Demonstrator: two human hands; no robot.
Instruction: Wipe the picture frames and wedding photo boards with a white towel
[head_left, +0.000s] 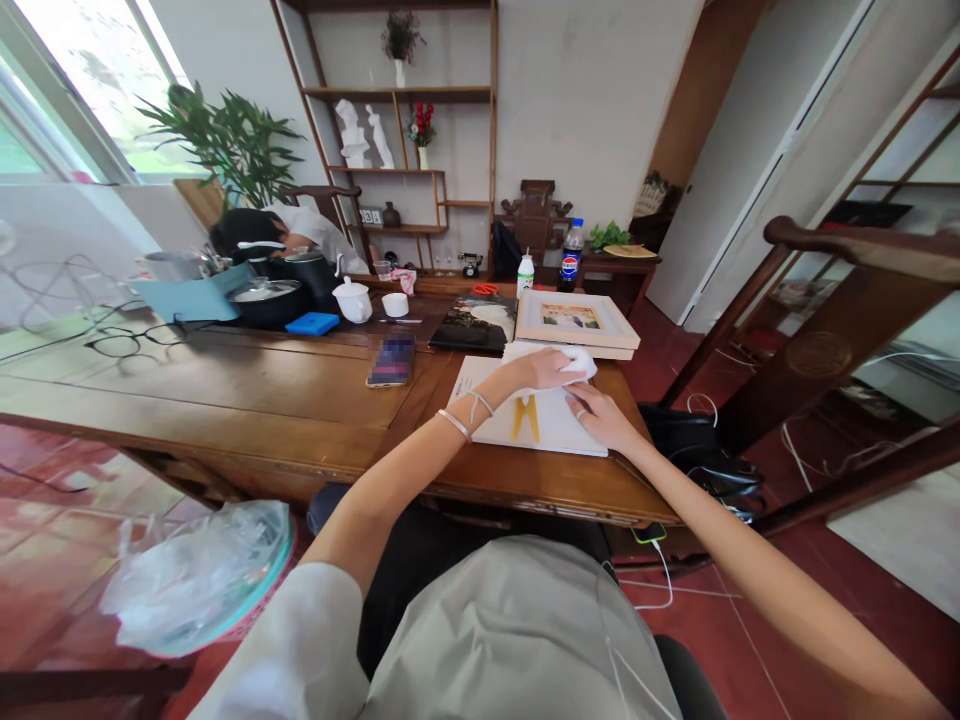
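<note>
A white book (pixel 551 425) with a yellow mark on its cover lies on the near right part of the wooden desk (pixel 300 400). My left hand (pixel 541 368) presses a crumpled white cloth (pixel 581 362) onto the book's far edge, fingers curled round it. My right hand (pixel 604 415) rests flat on the book's right side, fingers stretched out, holding it down. A framed picture (pixel 576 322) and a dark book (pixel 476 323) lie just beyond.
A phone (pixel 391 361) lies mid-desk, with glasses (pixel 127 342), a blue pad (pixel 312 323), a white teapot (pixel 352 300) and pots further left. Another person (pixel 277 230) leans over the desk's far side. A bin lined with plastic (pixel 202 575) stands at my left. Bottles (pixel 571 255) and shelves stand behind.
</note>
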